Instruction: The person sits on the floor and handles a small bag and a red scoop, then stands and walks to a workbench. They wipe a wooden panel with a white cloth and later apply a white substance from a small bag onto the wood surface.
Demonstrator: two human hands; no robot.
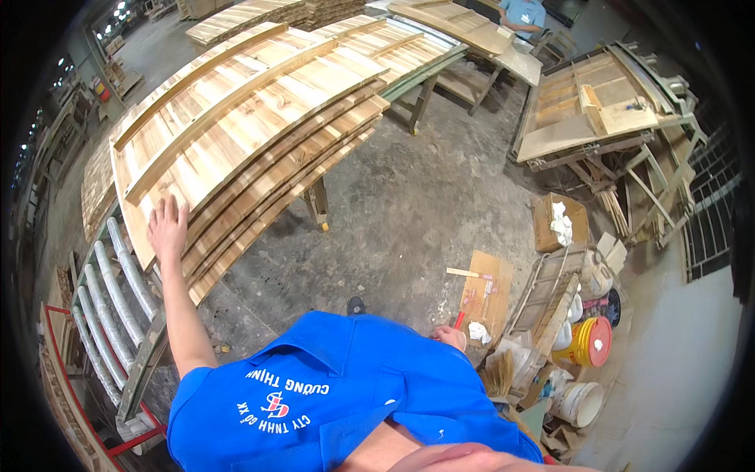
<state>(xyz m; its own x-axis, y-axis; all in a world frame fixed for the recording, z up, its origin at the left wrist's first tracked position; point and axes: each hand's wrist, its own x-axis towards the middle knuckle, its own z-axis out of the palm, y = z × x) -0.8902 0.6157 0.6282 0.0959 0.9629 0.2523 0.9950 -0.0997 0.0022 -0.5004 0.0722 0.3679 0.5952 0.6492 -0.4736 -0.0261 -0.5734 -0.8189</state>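
Observation:
My left hand [167, 228] rests flat, fingers outstretched, on the near left end of the top wooden panel [259, 110]. That panel is pale planked wood with long battens across its face. Beneath it lie several more panels [295, 169], stacked with their edges fanned toward me. Low by my right side, my right hand [450, 337] is closed around a slim red object [459, 319]; most of it is hidden in the fist, so its kind is unclear.
A roller conveyor [114, 291] stands beside the stack at the left. Past my right hand lie a cardboard sheet [495, 285] with brushes, a cardboard box [543, 224], and a yellow bucket [578, 344] with a red lid. A workbench [558, 138] stands far right; another person [522, 14] is at the back.

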